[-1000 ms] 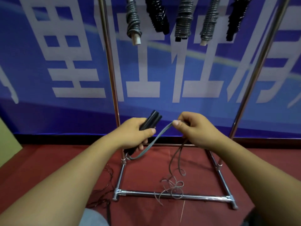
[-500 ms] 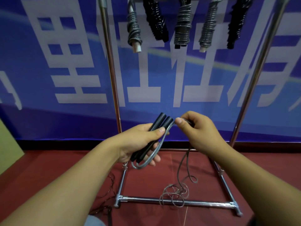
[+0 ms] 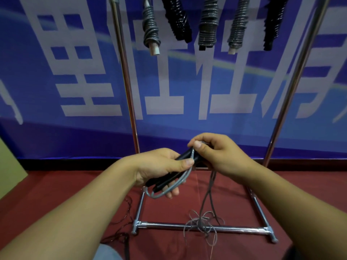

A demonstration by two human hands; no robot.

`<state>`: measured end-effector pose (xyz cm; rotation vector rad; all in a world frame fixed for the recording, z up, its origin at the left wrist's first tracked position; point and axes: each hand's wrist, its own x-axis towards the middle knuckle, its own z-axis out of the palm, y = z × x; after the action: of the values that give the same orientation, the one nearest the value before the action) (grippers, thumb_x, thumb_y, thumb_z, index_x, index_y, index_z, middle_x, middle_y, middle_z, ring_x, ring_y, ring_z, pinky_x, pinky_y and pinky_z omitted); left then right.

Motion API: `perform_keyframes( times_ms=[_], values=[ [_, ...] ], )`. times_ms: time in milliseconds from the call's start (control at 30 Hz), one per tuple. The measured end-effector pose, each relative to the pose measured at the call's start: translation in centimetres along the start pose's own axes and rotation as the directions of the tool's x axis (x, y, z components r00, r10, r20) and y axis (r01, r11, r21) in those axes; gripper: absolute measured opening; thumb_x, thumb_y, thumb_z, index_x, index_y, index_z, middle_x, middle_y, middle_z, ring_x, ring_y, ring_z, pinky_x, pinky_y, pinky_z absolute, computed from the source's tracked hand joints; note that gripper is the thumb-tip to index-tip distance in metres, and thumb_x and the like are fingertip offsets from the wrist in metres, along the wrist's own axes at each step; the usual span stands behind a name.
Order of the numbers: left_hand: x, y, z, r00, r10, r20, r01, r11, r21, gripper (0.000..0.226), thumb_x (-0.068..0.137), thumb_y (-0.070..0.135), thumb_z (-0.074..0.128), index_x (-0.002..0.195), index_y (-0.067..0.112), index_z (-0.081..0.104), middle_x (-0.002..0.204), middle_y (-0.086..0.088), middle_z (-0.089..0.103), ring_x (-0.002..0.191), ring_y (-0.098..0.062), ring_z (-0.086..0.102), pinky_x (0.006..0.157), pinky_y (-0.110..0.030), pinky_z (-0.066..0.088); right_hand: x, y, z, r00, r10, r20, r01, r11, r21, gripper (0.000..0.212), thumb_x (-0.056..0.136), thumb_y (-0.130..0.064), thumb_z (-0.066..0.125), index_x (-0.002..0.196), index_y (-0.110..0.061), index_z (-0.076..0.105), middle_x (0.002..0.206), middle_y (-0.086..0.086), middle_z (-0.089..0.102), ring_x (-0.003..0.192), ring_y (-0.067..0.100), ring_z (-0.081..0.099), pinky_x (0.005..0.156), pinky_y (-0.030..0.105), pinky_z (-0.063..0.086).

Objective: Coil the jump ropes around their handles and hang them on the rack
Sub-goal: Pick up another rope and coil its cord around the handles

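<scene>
Gripping paired black cylindrical handles (image 3: 169,173) at centre, my left hand (image 3: 161,168) clenches them; my right hand (image 3: 217,152) pinches grey rope (image 3: 208,196). Chrome rack (image 3: 187,225), coiled ropes (image 3: 206,29) at twelve; white banner lettering (image 3: 90,72) unreadable.

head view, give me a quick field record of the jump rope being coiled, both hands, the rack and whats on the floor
left hand: grips the pair of black handles
right hand: pinches the grey rope at the upper end of the handles
rope slack: hangs from the right hand to a loose tangle on the red floor
rack: chrome frame, five coiled ropes hanging at the top
other: a dark rope lying on the floor by the rack's left foot
</scene>
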<state>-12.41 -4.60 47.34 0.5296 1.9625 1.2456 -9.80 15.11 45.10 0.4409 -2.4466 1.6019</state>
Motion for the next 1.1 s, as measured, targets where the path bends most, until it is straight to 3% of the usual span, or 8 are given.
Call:
perform_keyframes(
  times_ms=[200, 400, 533, 667, 767, 900, 1000, 1100],
  values=[
    [0.0, 0.3, 0.1, 0.999, 0.032, 0.009, -0.029, 0.981, -0.193, 0.044, 0.101, 0.042, 0.046, 0.117, 0.005, 0.063, 0.085, -0.011, 0.073, 0.065, -0.02, 0.071, 0.054, -0.029, 0.058, 0.5, -0.1, -0.4, 0.97, 0.053, -0.236, -0.034, 0.996, 0.084, 0.015, 0.099, -0.023, 0.057, 0.093, -0.017, 0.07, 0.056, -0.015, 0.058, 0.048, -0.001, 0.049, 0.05, 0.012, 0.037],
    [0.1, 0.3, 0.6, 0.997, 0.053, -0.052, -0.058, 0.994, -0.092, 0.034, 0.103, 0.037, 0.047, 0.121, 0.01, 0.056, 0.079, -0.005, 0.069, 0.051, -0.012, 0.061, 0.04, -0.021, 0.047, 0.2, 0.9, 0.2, 0.955, 0.022, -0.295, -0.043, 0.997, -0.065, 0.017, 0.099, -0.032, 0.058, 0.098, -0.021, 0.071, 0.066, -0.018, 0.065, 0.055, -0.002, 0.054, 0.061, 0.023, 0.04],
    [0.1, 0.3, 0.4, 0.997, 0.056, -0.054, -0.057, 0.998, -0.016, 0.036, 0.104, 0.036, 0.046, 0.122, 0.008, 0.06, 0.071, 0.002, 0.064, 0.046, -0.009, 0.055, 0.037, -0.018, 0.042, 0.1, 0.5, -0.4, 0.971, 0.032, -0.237, -0.067, 0.988, -0.14, 0.015, 0.098, -0.033, 0.058, 0.093, -0.027, 0.07, 0.07, -0.01, 0.068, 0.052, 0.007, 0.061, 0.057, 0.028, 0.05],
    [-0.1, 0.3, -0.2, 0.999, 0.029, -0.02, -0.028, 0.999, 0.04, 0.04, 0.101, 0.04, 0.048, 0.118, 0.007, 0.065, 0.065, 0.005, 0.059, 0.042, -0.006, 0.051, 0.037, -0.018, 0.039, -0.1, -0.3, -1.6, 0.971, -0.057, -0.234, -0.046, 0.91, -0.413, 0.015, 0.092, -0.04, 0.065, 0.08, -0.032, 0.068, 0.067, -0.02, 0.066, 0.062, -0.001, 0.062, 0.057, 0.011, 0.042],
    [-0.2, 0.2, -0.4, 1.0, 0.0, 0.029, -0.002, 0.996, 0.093, 0.043, 0.099, 0.044, 0.049, 0.115, 0.008, 0.066, 0.064, 0.004, 0.056, 0.042, -0.006, 0.049, 0.038, -0.018, 0.039, 0.0, -0.3, -2.1, 0.962, -0.047, -0.267, -0.091, 0.872, -0.482, 0.036, 0.079, -0.058, 0.07, 0.069, -0.023, 0.065, 0.058, -0.011, 0.062, 0.059, -0.002, 0.057, 0.051, 0.013, 0.039],
    [-0.4, 0.2, -0.4, 0.997, -0.019, 0.069, 0.013, 0.996, 0.09, 0.048, 0.09, 0.05, 0.052, 0.11, 0.009, 0.066, 0.064, 0.002, 0.053, 0.041, -0.006, 0.047, 0.038, -0.018, 0.038, 0.2, 0.1, -2.7, 0.956, 0.101, -0.274, -0.199, 0.911, -0.36, 0.062, 0.06, -0.071, 0.066, 0.065, -0.01, 0.059, 0.044, -0.01, 0.043, 0.042, 0.006, 0.039, 0.043, 0.016, 0.032],
    [-0.5, 0.1, -0.3, 0.991, -0.015, 0.135, 0.004, 0.996, 0.086, 0.047, 0.088, 0.051, 0.052, 0.107, 0.01, 0.064, 0.065, 0.001, 0.053, 0.043, -0.007, 0.049, 0.039, -0.018, 0.039, 0.4, 0.4, -2.9, 0.968, 0.171, -0.183, -0.195, 0.974, -0.119, 0.052, 0.064, -0.057, 0.073, 0.067, -0.007, 0.059, 0.049, -0.009, 0.045, 0.047, 0.006, 0.038, 0.047, 0.014, 0.034],
    [-0.4, 0.1, -0.1, 0.977, 0.003, 0.212, -0.019, 0.997, 0.073, 0.045, 0.089, 0.049, 0.052, 0.108, 0.01, 0.061, 0.065, 0.001, 0.054, 0.049, -0.009, 0.055, 0.041, -0.018, 0.042, 0.6, 0.5, -3.1, 0.98, 0.169, -0.105, -0.168, 0.986, 0.018, 0.04, 0.063, -0.052, 0.075, 0.065, -0.014, 0.064, 0.056, -0.001, 0.049, 0.056, 0.014, 0.042, 0.054, 0.023, 0.038]
  ],
)
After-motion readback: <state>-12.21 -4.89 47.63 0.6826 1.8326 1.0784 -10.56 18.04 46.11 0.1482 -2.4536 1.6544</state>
